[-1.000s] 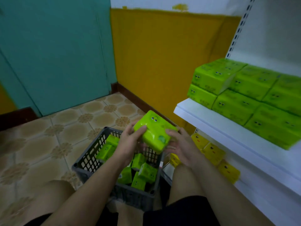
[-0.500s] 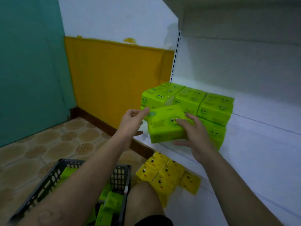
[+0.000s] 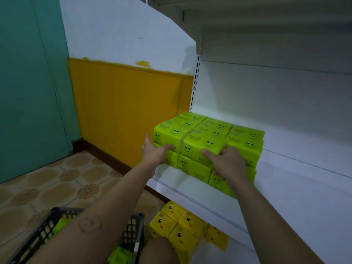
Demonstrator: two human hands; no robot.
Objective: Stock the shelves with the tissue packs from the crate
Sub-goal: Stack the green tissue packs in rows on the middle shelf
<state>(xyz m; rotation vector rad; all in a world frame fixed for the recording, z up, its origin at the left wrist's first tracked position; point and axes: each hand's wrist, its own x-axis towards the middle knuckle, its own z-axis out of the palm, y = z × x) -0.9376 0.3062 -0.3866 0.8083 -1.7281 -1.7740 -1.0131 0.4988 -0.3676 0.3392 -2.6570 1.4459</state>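
Green tissue packs [image 3: 245, 143] with smiley faces are stacked in layers on the white shelf [image 3: 182, 185]. My right hand [image 3: 228, 164] grips the front middle pack of the top layer [image 3: 202, 143], fingers on its front face and right end. My left hand [image 3: 155, 152] lies flat with its thumb up, fingertips against the lower front of the top left pack [image 3: 167, 135]. The dark plastic crate [image 3: 133, 237] sits on the floor at the bottom left, partly hidden by my left forearm, with green packs [image 3: 120, 254] inside.
Yellow tissue packs [image 3: 181, 225] fill the shelf below. The right part of the green-pack shelf [image 3: 304, 187] is bare white. Another shelf board [image 3: 266, 25] hangs overhead. A yellow and white wall stands left of the shelving, above a patterned tile floor [image 3: 57, 183].
The green pack rose from above the crate to the shelf and now sits in the top layer of the stack. Both hands followed it forward, and the view tilted up.
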